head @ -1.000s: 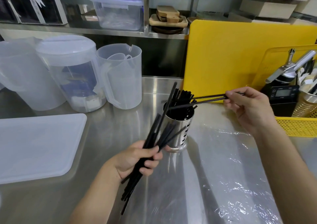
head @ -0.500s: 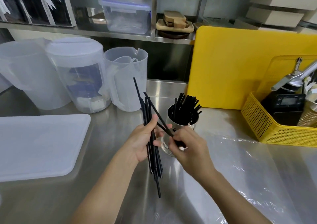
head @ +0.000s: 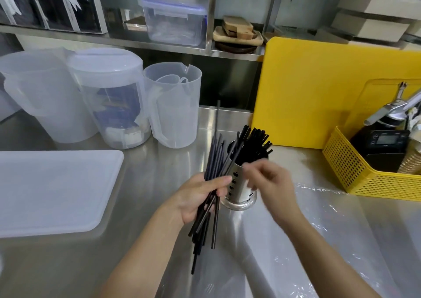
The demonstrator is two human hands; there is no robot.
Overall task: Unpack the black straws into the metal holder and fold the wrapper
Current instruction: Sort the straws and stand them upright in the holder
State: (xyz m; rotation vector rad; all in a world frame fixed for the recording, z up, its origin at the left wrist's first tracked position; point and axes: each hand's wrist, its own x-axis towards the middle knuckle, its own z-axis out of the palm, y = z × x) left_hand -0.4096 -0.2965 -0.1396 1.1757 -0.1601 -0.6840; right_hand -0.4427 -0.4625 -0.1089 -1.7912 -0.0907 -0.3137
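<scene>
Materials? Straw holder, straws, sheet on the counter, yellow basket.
Holder: polished steel, likely stainless; mirror reflections, punched holes.
Straws: probably plastic, black, slight sheen.
Sheet: thin clear plastic film; wrinkles, glints.
Basket: moulded yellow plastic, apparently; perforated grid walls.

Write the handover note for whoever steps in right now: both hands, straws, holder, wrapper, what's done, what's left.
Hands: the left hand grips a bundle of black straws, held just left of the metal holder. The right hand is in front of the holder, motion-blurred; whether it pinches a straw cannot be told.
Done: many straws in the holder, fanned toward the right.
Left: put the bundle into the holder, then fold the clear wrapper, which lies spread and unfolded on the steel counter to the holder's right.
</scene>
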